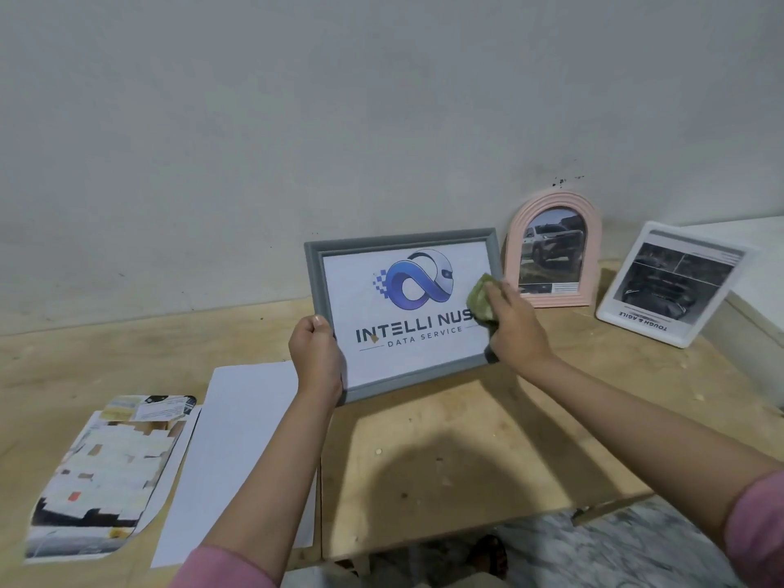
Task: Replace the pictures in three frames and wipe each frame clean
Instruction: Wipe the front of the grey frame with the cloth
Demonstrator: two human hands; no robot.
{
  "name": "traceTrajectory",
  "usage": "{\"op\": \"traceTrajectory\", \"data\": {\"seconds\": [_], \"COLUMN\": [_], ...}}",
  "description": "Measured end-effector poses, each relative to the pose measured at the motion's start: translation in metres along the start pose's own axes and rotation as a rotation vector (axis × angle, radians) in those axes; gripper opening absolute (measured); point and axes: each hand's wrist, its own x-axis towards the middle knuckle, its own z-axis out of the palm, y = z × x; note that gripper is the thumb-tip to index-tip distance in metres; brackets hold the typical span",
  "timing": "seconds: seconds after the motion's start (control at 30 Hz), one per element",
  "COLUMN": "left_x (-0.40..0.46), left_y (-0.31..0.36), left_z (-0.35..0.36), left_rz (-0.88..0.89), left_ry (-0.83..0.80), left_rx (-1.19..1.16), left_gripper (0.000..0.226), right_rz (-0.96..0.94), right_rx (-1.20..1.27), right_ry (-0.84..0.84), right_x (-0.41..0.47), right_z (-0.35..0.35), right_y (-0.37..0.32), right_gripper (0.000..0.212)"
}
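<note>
I hold a grey rectangular frame point(316, 286) tilted up above the wooden table point(466, 451); it shows a blue logo and the words "INTELLI NUS DATA SERVICE". My left hand point(316, 354) grips its lower left edge. My right hand point(515, 322) holds a green cloth point(479, 299) against the glass at the frame's right side. A pink arched frame point(553, 248) with a car photo leans on the wall. To its right, a white frame point(674, 286) with a car print leans upside down.
Loose sheets lie at the table's left: a blank white paper point(237, 451) and a cut-out printed picture point(102, 473). A white box edge point(759, 290) stands at the far right. The floor point(636, 545) shows past the table's front edge.
</note>
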Motion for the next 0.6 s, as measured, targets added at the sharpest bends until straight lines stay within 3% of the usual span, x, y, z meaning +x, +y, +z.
{"op": "traceTrajectory", "data": {"seconds": [0.1, 0.23, 0.27, 0.37, 0.47, 0.53, 0.6], "left_x": [-0.002, 0.010, 0.012, 0.016, 0.012, 0.003, -0.006], "left_y": [0.008, 0.017, 0.019, 0.023, 0.023, 0.020, 0.016], "left_z": [0.007, 0.010, 0.010, 0.011, 0.013, 0.016, 0.021], "left_rz": [0.065, 0.147, 0.150, 0.212, 0.291, 0.308, 0.287], "left_ry": [0.051, 0.122, 0.134, 0.123, 0.059, 0.020, 0.007], "left_rx": [0.002, 0.043, 0.031, 0.065, 0.124, 0.152, 0.138], "left_gripper": [0.038, 0.033, 0.033, 0.034, 0.033, 0.031, 0.033], "right_rz": [-0.071, -0.093, -0.055, 0.210, 0.394, 0.418, 0.450], "right_rx": [0.036, 0.329, 0.404, 0.745, 0.763, 0.663, 0.569], "right_ry": [-0.232, -0.568, -0.567, -0.147, 0.236, 0.247, 0.077], "right_x": [-0.021, -0.060, -0.063, -0.048, -0.016, -0.002, 0.002], "right_z": [0.023, 0.031, 0.031, 0.019, -0.002, -0.008, -0.002], "right_y": [-0.006, -0.026, -0.032, -0.051, -0.053, -0.052, -0.061], "right_gripper": [0.083, 0.059, 0.056, 0.054, 0.056, 0.060, 0.072]}}
